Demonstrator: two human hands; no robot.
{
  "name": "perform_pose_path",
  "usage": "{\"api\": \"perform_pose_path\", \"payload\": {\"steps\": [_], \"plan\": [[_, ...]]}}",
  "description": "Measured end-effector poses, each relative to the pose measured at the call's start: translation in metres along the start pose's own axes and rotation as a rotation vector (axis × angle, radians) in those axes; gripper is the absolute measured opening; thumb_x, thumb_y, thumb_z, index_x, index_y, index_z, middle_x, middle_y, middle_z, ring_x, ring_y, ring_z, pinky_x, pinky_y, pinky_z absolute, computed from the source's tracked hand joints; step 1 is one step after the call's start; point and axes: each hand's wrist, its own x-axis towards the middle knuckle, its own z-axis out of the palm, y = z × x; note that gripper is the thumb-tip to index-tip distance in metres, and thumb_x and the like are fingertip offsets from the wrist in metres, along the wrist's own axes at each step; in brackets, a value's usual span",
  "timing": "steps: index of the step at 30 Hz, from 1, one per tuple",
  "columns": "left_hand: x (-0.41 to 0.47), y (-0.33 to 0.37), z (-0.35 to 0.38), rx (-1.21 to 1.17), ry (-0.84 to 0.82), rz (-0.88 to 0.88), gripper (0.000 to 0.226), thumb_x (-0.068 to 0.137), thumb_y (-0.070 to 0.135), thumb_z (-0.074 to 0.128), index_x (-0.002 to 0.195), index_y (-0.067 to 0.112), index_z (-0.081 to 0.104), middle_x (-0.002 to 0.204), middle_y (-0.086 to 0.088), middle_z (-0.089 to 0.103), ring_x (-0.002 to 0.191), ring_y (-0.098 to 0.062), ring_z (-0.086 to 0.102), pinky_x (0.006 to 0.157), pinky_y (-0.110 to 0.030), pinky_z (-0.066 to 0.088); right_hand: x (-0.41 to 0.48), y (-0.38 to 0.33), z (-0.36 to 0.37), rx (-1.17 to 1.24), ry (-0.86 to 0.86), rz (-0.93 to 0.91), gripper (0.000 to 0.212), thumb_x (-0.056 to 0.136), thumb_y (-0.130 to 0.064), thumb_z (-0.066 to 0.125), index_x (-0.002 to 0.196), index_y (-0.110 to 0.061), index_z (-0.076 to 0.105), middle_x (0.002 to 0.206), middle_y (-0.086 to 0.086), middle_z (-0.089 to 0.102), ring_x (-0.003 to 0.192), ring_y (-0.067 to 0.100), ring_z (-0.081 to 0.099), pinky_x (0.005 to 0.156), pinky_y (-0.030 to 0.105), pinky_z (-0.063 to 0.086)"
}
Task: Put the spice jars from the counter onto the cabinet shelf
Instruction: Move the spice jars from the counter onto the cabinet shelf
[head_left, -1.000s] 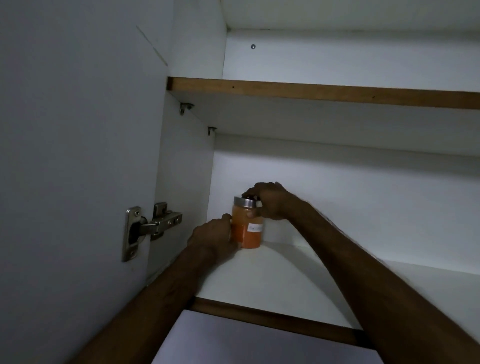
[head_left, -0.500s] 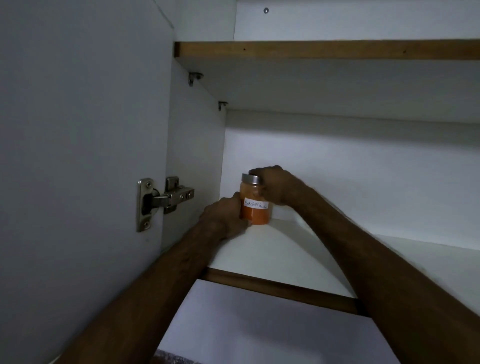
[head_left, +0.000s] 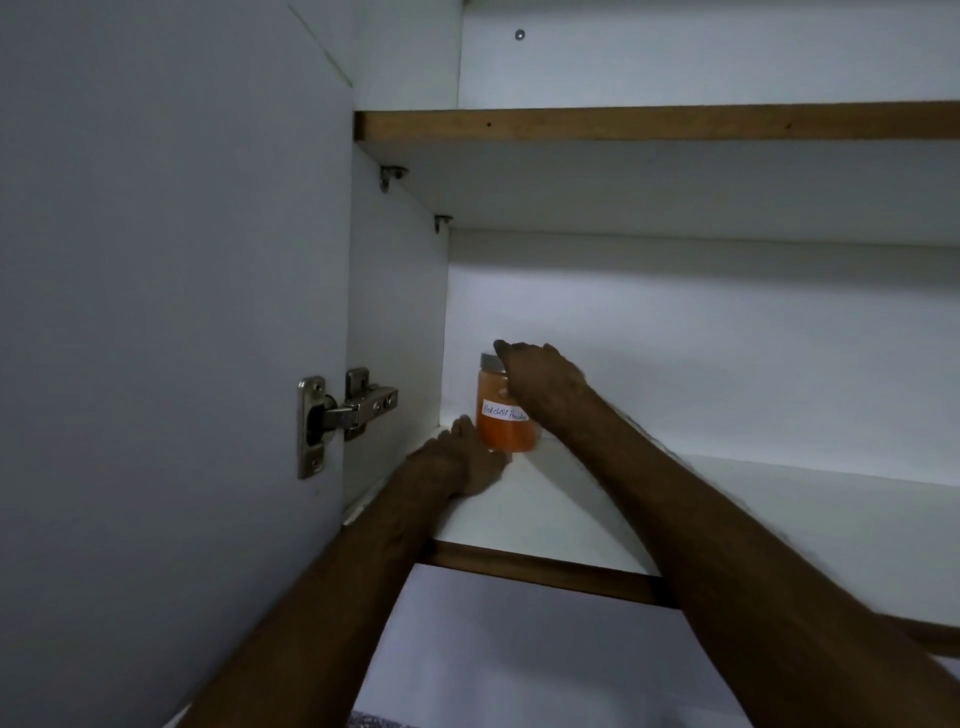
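Red chilli powder jar upright in shelf's back-left corner | right hand grasping lid, left hand flat, empty beside base | release straight, without tipping.

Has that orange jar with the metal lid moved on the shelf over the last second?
Yes. The orange spice jar with the metal lid has slid left and back into the corner, closer to the cabinet's white side wall.

White cabinet shelf carries 1 upright spice jar.
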Motion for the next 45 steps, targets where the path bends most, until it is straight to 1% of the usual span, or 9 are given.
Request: {"api": "perform_pose_path", "payload": {"steps": [5,12,16,22,24,26,31,39,45], "plan": [[-0.009,-0.002,0.000,0.280,-0.050,-0.054,0.087,0.092,0.069,0.025,0.154,0.016,-0.003,0.163,-0.008,-0.004,0.150,-0.028,-0.002,0.122,-0.048,0.005,-0.037,0.020,0.013,0.174,0.052,0.119,0.103,0.091,-0.057,0.049,0.148,-0.014,-0.025,0.157,0.007,-0.030,0.146,0.024,-0.023,0.118,0.048,-0.009],[-0.043,0.004,0.002,0.329,-0.067,-0.020,0.084,0.090,0.072,0.022,0.154,0.018,0.013,0.162,-0.007,0.015,0.147,-0.027,0.020,0.120,-0.045,0.016,-0.124,0.019,0.006,0.234,-0.502,0.307,0.083,0.093,-0.069,0.009,0.155,-0.014,0.005,0.163,0.006,0.002,0.151,0.023,0.007,0.120,0.044,0.004],[-0.066,0.005,-0.008,0.258,-0.106,0.023,0.083,0.085,0.074,0.027,0.152,0.025,0.020,0.161,-0.003,0.016,0.147,-0.023,0.020,0.121,-0.042,0.015,-0.156,0.009,-0.014,0.375,-0.503,0.297,0.071,0.099,-0.059,0.015,0.155,-0.015,0.013,0.163,0.003,0.010,0.149,0.022,0.014,0.121,0.039,0.007],[-0.158,0.013,0.005,0.471,0.090,0.257,0.079,0.085,0.067,0.014,0.138,0.017,0.045,0.144,-0.018,0.046,0.130,-0.036,0.045,0.110,-0.049,0.033,-0.194,-0.002,-0.015,0.211,-0.346,0.152,0.088,0.088,-0.074,0.008,0.147,-0.017,0.038,0.154,0.011,0.036,0.139,0.030,0.038,0.115,0.046,0.027],[-0.185,0.005,0.027,0.500,0.412,0.313,0.071,0.092,0.058,0.015,0.134,0.011,0.047,0.138,-0.022,0.050,0.127,-0.040,0.046,0.107,-0.049,0.036,-0.220,-0.012,-0.005,0.003,-0.048,0.086,0.080,0.090,-0.062,0.007,0.134,-0.011,0.050,0.132,0.019,0.058,0.118,0.039,0.055,0.096,0.047,0.042],[-0.210,-0.006,0.062,0.490,0.565,0.315,0.078,0.092,0.056,0.031,0.150,0.005,0.023,0.157,-0.020,0.023,0.146,-0.037,0.020,0.117,-0.049,0.023,-0.243,-0.022,0.005,-0.025,0.281,0.121,0.067,0.097,-0.054,0.017,0.120,-0.007,0.058,0.116,0.019,0.065,0.105,0.038,0.059,0.087,0.043,0.042],[-0.266,-0.060,0.182,0.651,0.233,0.266,0.080,0.096,0.037,0.044,0.153,0.008,-0.004,0.162,-0.010,-0.013,0.150,-0.027,-0.004,0.120,-0.048,0.015,-0.296,-0.051,0.053,0.161,0.469,0.055,0.069,0.093,-0.038,0.050,0.151,-0.008,0.026,0.159,0.015,0.023,0.147,0.034,0.020,0.115,0.045,0.028],[-0.369,-0.135,0.349,0.514,-0.341,-0.046,0.085,0.092,0.036,0.056,0.154,0.018,0.001,0.163,-0.001,-0.009,0.150,-0.023,0.000,0.117,-0.049,0.022,-0.470,-0.082,0.256,0.348,-0.543,-0.155,0.070,0.094,-0.037,0.052,0.152,-0.012,0.021,0.159,0.009,0.022,0.148,0.024,0.017,0.121,0.047,0.013],[-0.387,-0.158,0.412,0.436,-0.522,-0.164,0.109,0.076,0.037,0.077,0.154,0.018,0.003,0.163,-0.005,0.000,0.149,-0.030,0.010,0.112,-0.049,0.029,-0.523,-0.083,0.344,0.305,-0.732,-0.283,0.084,0.086,-0.051,0.056,0.152,-0.013,0.021,0.158,0.008,0.024,0.146,0.025,0.022,0.118,0.047,0.013]]}}
